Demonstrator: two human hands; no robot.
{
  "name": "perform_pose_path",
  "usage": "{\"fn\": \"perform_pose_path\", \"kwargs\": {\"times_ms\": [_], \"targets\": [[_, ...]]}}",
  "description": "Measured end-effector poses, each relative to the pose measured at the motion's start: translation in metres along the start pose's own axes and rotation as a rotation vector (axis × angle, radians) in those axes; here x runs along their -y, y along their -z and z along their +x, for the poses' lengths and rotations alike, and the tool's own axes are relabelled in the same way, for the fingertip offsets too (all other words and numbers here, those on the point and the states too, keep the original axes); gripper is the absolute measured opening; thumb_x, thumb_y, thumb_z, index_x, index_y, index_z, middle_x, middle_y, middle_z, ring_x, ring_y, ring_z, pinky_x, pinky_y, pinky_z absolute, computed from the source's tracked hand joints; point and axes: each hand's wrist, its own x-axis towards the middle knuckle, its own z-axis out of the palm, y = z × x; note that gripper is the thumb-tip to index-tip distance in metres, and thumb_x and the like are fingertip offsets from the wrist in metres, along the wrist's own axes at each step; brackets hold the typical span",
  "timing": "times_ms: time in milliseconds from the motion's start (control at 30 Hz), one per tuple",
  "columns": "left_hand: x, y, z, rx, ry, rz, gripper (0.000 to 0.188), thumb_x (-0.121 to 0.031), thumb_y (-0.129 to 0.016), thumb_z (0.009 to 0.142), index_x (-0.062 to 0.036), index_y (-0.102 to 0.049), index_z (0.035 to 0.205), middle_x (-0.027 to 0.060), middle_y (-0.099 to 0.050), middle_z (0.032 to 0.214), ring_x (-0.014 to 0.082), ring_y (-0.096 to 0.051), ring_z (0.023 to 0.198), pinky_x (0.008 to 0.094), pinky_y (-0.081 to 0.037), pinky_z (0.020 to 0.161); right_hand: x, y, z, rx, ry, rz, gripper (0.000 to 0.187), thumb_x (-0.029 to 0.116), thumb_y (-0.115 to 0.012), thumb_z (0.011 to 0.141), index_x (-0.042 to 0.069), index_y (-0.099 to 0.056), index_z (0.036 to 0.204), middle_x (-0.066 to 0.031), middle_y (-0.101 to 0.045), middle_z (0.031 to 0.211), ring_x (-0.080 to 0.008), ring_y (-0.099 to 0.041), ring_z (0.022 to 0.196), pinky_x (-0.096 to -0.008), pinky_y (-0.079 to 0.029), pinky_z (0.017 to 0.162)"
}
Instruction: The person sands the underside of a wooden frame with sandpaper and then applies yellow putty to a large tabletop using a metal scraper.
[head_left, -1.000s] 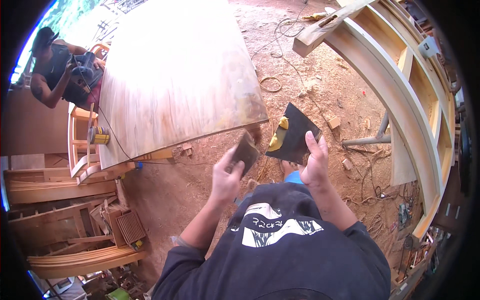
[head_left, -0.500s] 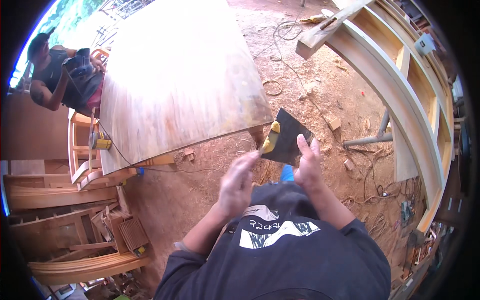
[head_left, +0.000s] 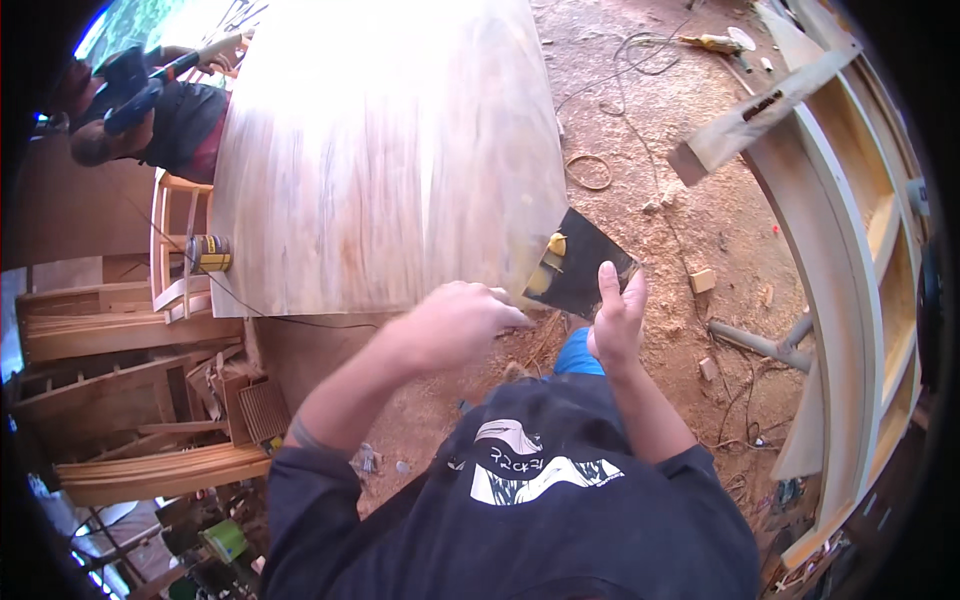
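Toward two o'clock, the dark plate (head_left: 590, 270) looks smooth and dull, with soft, lumpy yellow paste (head_left: 557, 244) on it, and the wooden panel (head_left: 400, 215) at eleven is smooth, streaky-grained and glaring. At three o'clock the curved frame (head_left: 840, 260) is pale, seemingly bare wood. The shirt (head_left: 500, 555) at six is matt black cloth; the earthen floor (head_left: 655, 250) at two looks rough with shavings.

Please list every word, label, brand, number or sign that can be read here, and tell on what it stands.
Black T-shirt: white lettering, which I leave unquoted.
Yellow-and-black can: its markings are too small to read.
I can make out no other text.
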Motion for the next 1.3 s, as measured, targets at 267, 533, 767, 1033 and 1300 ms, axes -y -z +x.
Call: {"fn": "perform_pose_path", "kwargs": {"times_ms": [267,533,767,1033,1300], "targets": [[0.175,0.015,0.135,-0.249,0.441,-0.158,0.054,0.012,-0.042,0.070,-0.0035,-0.062,0.117,0.0182,-0.062,0.115,0.0322,-0.058,0.107,0.0364,-0.045,0.094,-0.026,0.052,0.078,0.080,-0.228,-0.065,0.024,0.012,-0.053,0.094,0.001,-0.050,0.115,-0.0044,-0.058,0.105,-0.0094,-0.053,0.091,-0.0270,-0.044,0.083],[0.103,-0.079,0.075,-0.279,0.302,0.064,0.050,0.008,-0.048,0.073,-0.0007,-0.057,0.121,0.0198,-0.058,0.119,0.0353,-0.052,0.115,0.0462,-0.042,0.097,-0.007,0.071,0.102,-0.017,-0.388,-0.013,0.030,0.013,-0.052,0.095,0.001,-0.048,0.121,-0.0069,-0.057,0.113,-0.0132,-0.055,0.101,-0.0293,-0.043,0.091],[0.238,0.040,0.185,-0.221,0.558,0.109,0.045,0.005,-0.045,0.081,-0.0090,-0.059,0.121,0.0154,-0.062,0.113,0.0322,-0.060,0.102,0.0390,-0.050,0.084,-0.018,0.072,0.105,0.126,-0.372,-0.104,0.033,0.012,-0.050,0.095,0.001,-0.044,0.126,-0.0090,-0.056,0.116,-0.0158,-0.055,0.105,-0.0317,-0.044,0.093],[0.154,-0.036,0.149,-0.122,0.528,0.080,0.046,0.003,-0.048,0.075,-0.0085,-0.062,0.117,0.0163,-0.059,0.115,0.0358,-0.055,0.105,0.0421,-0.045,0.092,-0.012,0.069,0.091,0.061,-0.402,-0.039,0.028,0.010,-0.051,0.095,0.000,-0.048,0.121,-0.0079,-0.058,0.113,-0.0148,-0.056,0.101,-0.0310,-0.046,0.090],[0.032,-0.113,0.040,-0.215,0.379,0.023,0.041,-0.002,-0.052,0.075,0.0001,-0.059,0.116,0.0178,-0.058,0.117,0.0345,-0.052,0.113,0.0496,-0.038,0.096,-0.006,0.057,0.074,0.058,-0.362,0.014,0.028,0.010,-0.051,0.094,0.000,-0.049,0.121,-0.0080,-0.058,0.115,-0.0146,-0.056,0.102,-0.0308,-0.045,0.092]]}}
